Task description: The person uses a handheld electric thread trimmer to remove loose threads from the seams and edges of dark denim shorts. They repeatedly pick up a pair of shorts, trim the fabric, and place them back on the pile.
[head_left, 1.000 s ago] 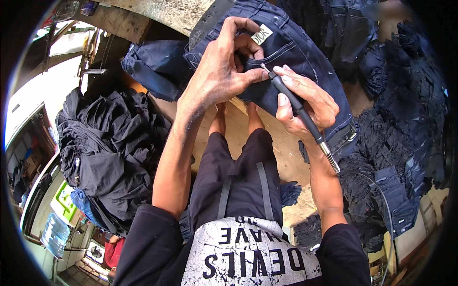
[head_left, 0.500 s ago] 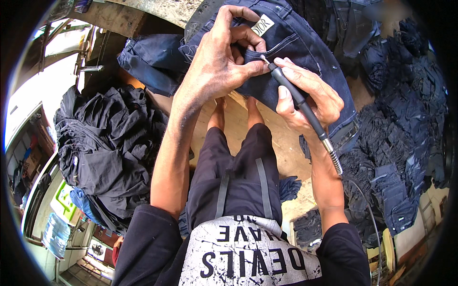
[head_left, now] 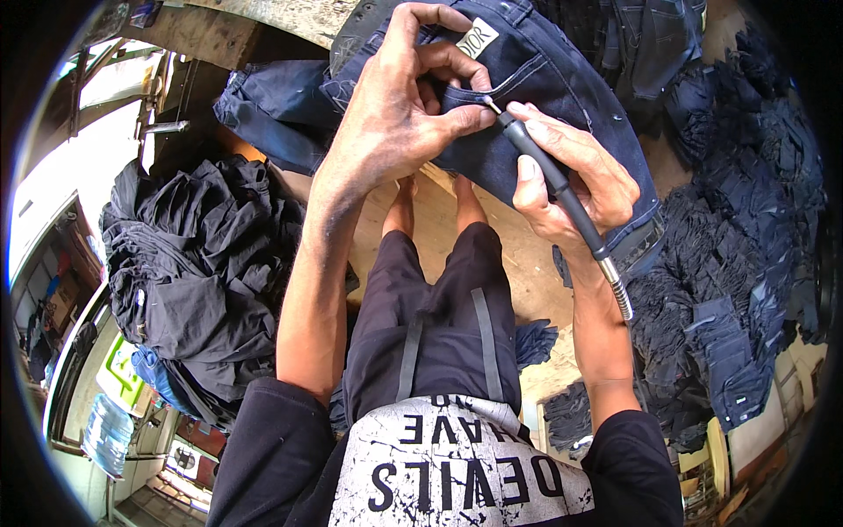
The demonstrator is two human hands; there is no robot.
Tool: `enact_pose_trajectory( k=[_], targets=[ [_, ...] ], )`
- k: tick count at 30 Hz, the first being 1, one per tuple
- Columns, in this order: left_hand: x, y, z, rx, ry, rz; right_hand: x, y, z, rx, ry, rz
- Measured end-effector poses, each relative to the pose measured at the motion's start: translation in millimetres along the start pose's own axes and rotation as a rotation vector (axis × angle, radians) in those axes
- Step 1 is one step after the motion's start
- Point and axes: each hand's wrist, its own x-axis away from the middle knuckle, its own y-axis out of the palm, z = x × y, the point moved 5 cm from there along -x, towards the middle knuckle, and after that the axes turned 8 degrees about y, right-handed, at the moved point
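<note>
Probably pliable, the garment (head_left: 599, 112) suits gripping by its pocket edge (head_left: 520, 81), left hand (head_left: 395, 119) pinching there, right hand (head_left: 601, 180) clasped round a pen-shaped tool (head_left: 564, 191).

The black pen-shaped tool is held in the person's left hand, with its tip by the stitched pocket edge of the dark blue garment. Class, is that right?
Not quite: the head view shows the black pen-shaped tool in the right hand. Its tip is by the stitched pocket edge of the dark blue garment, as stated.
</note>
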Motion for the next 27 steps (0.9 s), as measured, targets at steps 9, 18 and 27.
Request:
enact_pose_trajectory(
  k=[9, 18, 27],
  targets=[
    [3.3, 5.7, -5.6, 0.226, 0.023, 0.01, 0.1, -2.7, -0.8, 0.007, 0.029, 0.01],
    [-2.1, 3.9, -24.3, 0.337, 0.086, -0.047, 4.4, -5.2, 1.3, -0.01, 0.007, -0.046],
    [-0.9, 4.5, -14.7, 0.323, 0.03, -0.032, 8.7, -9.0, 5.5, -0.002, 0.051, -0.053]
  ],
)
